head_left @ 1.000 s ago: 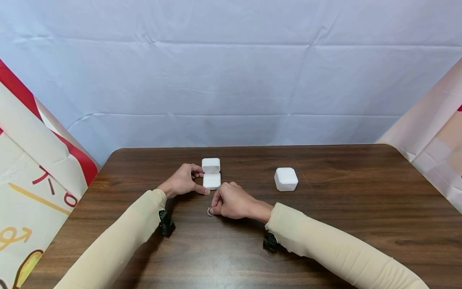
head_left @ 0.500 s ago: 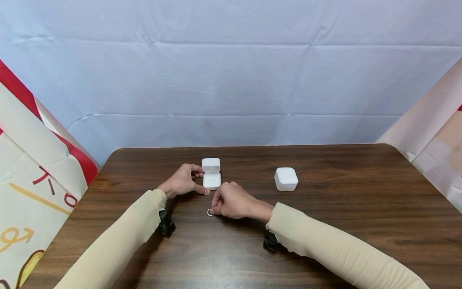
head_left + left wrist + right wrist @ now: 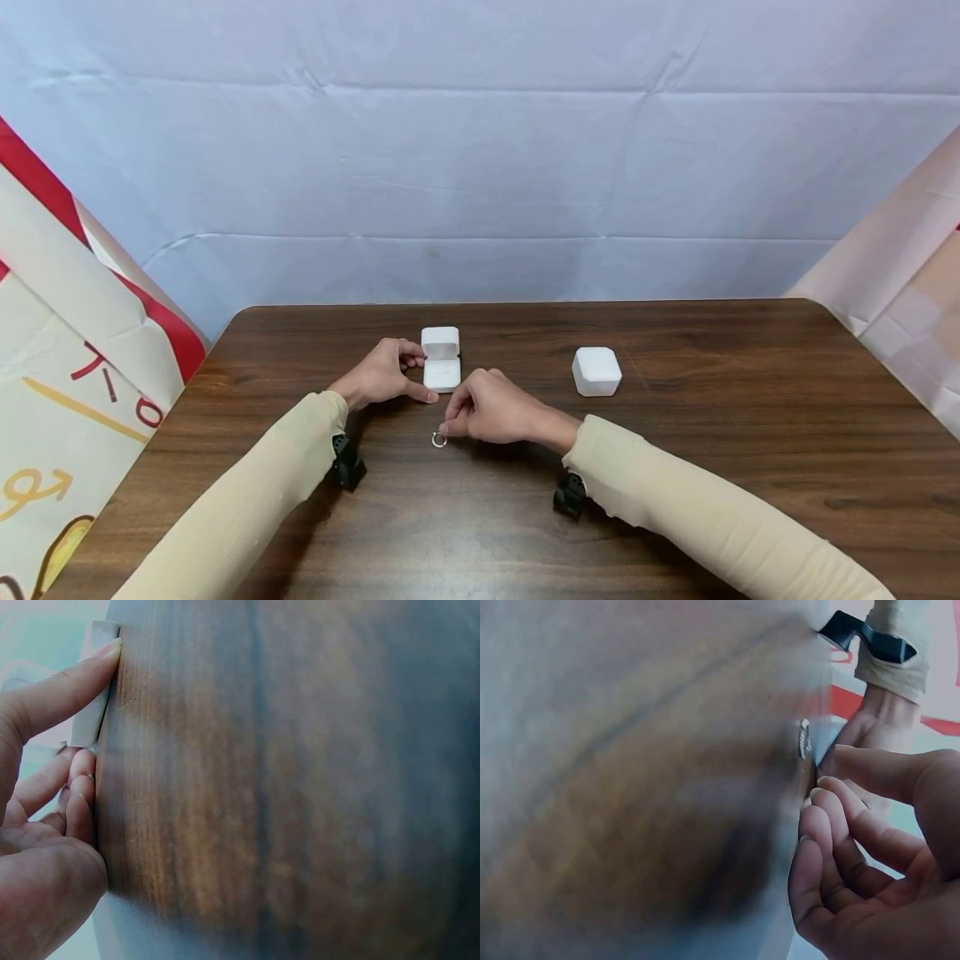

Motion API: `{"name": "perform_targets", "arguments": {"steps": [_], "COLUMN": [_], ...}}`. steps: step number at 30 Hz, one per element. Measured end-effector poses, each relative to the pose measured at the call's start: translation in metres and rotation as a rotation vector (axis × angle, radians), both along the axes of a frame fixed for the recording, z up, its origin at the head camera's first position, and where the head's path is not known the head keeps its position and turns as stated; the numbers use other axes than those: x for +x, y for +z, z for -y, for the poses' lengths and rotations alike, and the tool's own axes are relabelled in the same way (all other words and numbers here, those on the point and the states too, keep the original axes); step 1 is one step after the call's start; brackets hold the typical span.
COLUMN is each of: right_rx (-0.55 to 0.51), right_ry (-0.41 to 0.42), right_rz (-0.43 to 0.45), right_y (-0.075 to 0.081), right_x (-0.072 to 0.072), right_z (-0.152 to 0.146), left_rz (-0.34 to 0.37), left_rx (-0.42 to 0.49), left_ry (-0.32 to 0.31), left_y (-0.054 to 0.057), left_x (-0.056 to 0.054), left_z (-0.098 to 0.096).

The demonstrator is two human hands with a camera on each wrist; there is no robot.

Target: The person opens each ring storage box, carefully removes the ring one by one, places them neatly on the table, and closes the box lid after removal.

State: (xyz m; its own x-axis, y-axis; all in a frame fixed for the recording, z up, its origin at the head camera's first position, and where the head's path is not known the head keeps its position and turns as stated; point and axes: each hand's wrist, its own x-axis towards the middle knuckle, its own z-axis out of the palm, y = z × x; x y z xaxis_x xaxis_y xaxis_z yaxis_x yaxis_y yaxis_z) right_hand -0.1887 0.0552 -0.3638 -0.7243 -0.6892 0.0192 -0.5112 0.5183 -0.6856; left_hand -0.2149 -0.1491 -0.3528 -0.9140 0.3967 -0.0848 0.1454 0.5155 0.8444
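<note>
A white ring box [image 3: 442, 375] stands on the table with its lid raised, showing a pale insert. My left hand [image 3: 381, 372] holds this box from the left, thumb along its front and the other fingers at its side. In the left wrist view, the thumb touches the white box wall [image 3: 91, 712]. Just in front of the box, a small silver-coloured ring [image 3: 439, 439] lies on the table. My right hand [image 3: 491, 408] hovers beside it, fingers loosely curled. The right wrist view shows a gap between thumb and forefinger, with the ring [image 3: 804, 739] apart from the fingertips.
A second white box [image 3: 596, 372], closed, sits farther right on the dark wooden table [image 3: 720, 433]. A pale cloth [image 3: 480, 167] hangs behind the table's far edge. Patterned cloth [image 3: 82, 375] hangs along the left side.
My right hand has lifted slightly away from the ring, and more of the ring shows. My left hand stays on the box. The whole head view has shifted a little.
</note>
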Motion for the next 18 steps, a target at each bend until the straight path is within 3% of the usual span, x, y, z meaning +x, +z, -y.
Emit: {"name": "perform_targets", "arguments": {"steps": [12,18], "right_rx": [-0.078,-0.103], "right_ry": [-0.116,-0.191], "right_rz": [0.041,0.066], "right_y": [0.010,0.013], "right_x": [-0.022,-0.033], "right_z": [-0.015,-0.020], "left_rz": [-0.021,-0.029], "left_rx": [0.000,0.011], "left_ry": [-0.004,-0.002], "left_y": [-0.005,-0.029], "left_x": [-0.003,-0.019], "left_z": [0.001,0.007]}}
